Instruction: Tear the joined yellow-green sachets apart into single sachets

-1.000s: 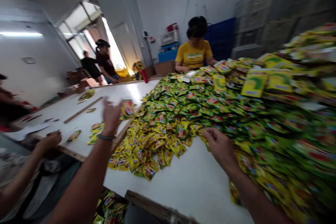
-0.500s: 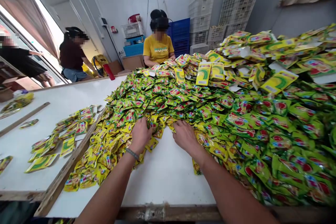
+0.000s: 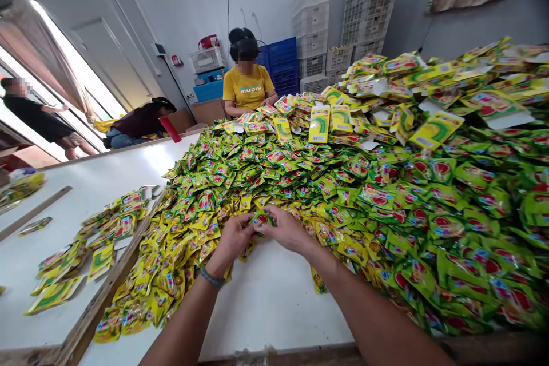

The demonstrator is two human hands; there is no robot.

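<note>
Between my two hands, over the front edge of the heap, is a small green candy packet [image 3: 261,219] with a red fruit picture. My left hand [image 3: 235,235] grips its left side with closed fingers. On its other side, my right hand [image 3: 283,227] pinches the packet between thumb and fingers. Yellow packets [image 3: 171,246] lie spread to the left of my hands. Green packets [image 3: 429,223] are piled behind them and to the right.
Flat yellow-green boxes [image 3: 319,123] lie on top of the heap. A wooden strip [image 3: 107,291] divides the white table [image 3: 274,309], with more boxes [image 3: 102,260] left of it. A co-worker in a yellow shirt [image 3: 249,87] is across the heap; two other people are at the far left.
Both hands have drawn together from separate spots at the heap's edge, and a green packet is now held between them. The person in dark red at the left has bent lower.
</note>
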